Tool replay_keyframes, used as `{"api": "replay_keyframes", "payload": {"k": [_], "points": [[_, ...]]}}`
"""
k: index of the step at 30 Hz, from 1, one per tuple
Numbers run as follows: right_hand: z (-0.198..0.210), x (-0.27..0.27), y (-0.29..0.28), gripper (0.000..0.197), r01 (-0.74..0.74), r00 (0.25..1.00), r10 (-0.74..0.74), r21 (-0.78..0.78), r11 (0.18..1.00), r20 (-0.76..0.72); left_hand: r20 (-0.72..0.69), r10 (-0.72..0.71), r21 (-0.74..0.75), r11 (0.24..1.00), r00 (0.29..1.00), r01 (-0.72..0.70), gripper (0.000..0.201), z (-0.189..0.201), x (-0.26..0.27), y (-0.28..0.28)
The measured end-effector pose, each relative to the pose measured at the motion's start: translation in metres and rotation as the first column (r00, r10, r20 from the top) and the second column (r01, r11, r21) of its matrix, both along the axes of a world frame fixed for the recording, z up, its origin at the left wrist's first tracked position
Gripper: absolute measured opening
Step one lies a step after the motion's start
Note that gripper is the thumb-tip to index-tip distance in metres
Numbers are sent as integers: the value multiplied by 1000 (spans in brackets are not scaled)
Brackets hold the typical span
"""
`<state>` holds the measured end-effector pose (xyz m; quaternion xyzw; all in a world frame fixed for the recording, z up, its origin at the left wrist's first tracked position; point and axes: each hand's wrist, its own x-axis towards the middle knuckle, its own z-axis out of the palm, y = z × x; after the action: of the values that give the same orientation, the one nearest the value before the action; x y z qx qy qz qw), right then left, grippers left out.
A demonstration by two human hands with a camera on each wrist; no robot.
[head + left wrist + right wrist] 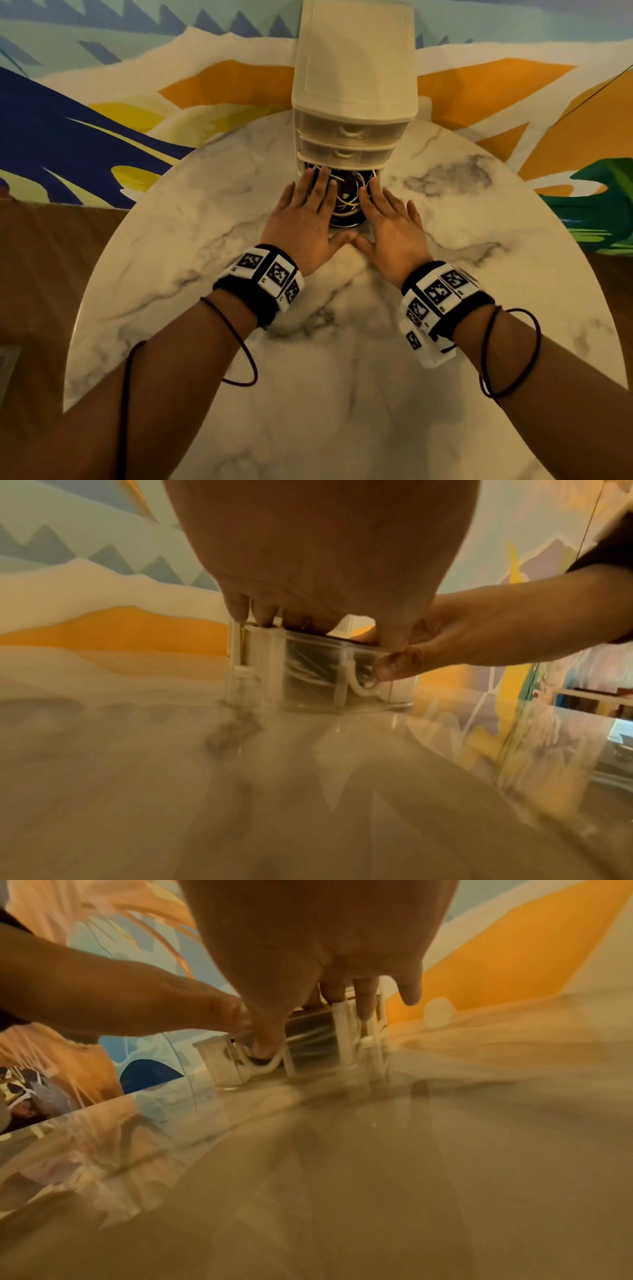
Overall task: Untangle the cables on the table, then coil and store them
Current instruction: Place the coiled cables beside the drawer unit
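Observation:
A cream plastic drawer unit (354,68) stands at the far side of the marble table (325,394). Its bottom drawer (363,229) is pulled out toward me, and black and white cables (346,200) lie bundled inside it. My left hand (303,214) lies flat over the drawer's left edge with fingers straight. My right hand (390,219) lies flat over the right edge. Both thumbs meet at the drawer front. In the left wrist view the clear drawer (308,674) shows cables inside, and the right hand's thumb (397,664) presses by its loop handle (363,689). The right wrist view shows the same handle (261,1067).
The two upper drawers (346,140) are closed. A painted wall mural (102,102) rises right behind the unit. The round table's edge curves away left and right, with brown floor (51,257) beyond. Thin black cords loop from my wristbands (260,284).

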<state>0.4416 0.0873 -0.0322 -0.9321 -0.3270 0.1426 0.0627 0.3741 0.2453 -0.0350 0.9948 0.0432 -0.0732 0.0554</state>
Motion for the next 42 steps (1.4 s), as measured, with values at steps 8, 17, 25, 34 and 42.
{"api": "replay_keyframes", "payload": {"k": [8, 17, 25, 34, 42], "points": [[2, 7, 4, 78, 13, 1000, -14, -20, 1000, -28, 5, 4, -12, 1000, 1000, -4, 74, 2, -9, -3], [4, -7, 4, 70, 42, 998, -49, 151, 988, 46, 94, 107, -122, 988, 990, -95, 55, 9, -2, 2], [-5, 10, 11, 40, -68, 975, 8, 265, 962, 220, 162, 161, -117, 983, 974, -143, 49, 8, 12, 2], [-2, 23, 19, 20, 203, 960, -268, 469, 860, 76, 307, 324, -223, 939, 895, -263, 20, 12, 19, 6], [-19, 38, 16, 28, 237, 965, -172, 370, 898, -199, 85, 386, -433, 845, 919, -315, 45, -9, 19, -5]]}}
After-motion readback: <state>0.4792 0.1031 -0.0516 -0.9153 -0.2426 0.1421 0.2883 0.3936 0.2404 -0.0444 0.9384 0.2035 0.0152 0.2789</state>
